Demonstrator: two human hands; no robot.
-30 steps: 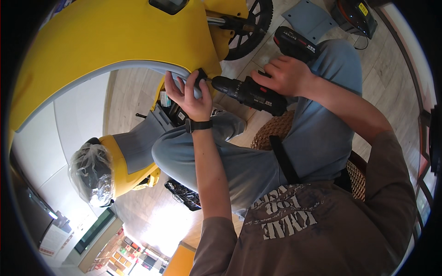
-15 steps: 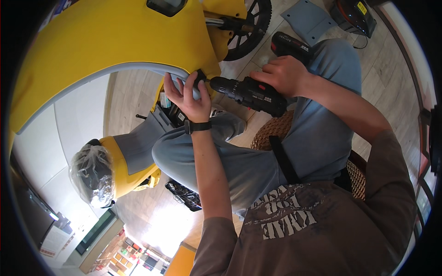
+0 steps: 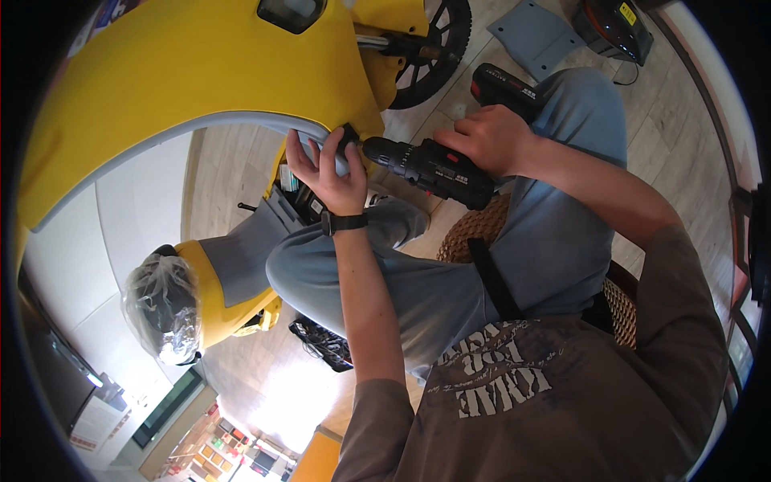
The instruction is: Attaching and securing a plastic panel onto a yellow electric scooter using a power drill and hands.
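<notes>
My right hand (image 3: 490,138) is wrapped round the handle of a black cordless drill (image 3: 438,170), whose battery end (image 3: 504,90) sticks out beyond my fist. The chuck points left at a small black block (image 3: 347,138) on the edge of a large yellow scooter body panel (image 3: 201,68). My left hand (image 3: 333,177) has thumb and fingers round that block, pressing it against the panel and its grey trim (image 3: 265,117). The drill's tip is close beside the block; whether a bit touches it is too small to tell. A black watch is on my left wrist.
A spoked wheel (image 3: 440,68) lies beyond the panel. On the floor are a grey plate (image 3: 536,36) and a tail light (image 3: 614,32). Left of my knee stands a yellow and grey scooter part (image 3: 241,253) with a plastic-wrapped end (image 3: 161,305); a tray of small parts (image 3: 321,341) is nearby.
The whole view has shifted slightly. My right hand and the drill have moved a little down and left; my left hand keeps its hold on the block.
</notes>
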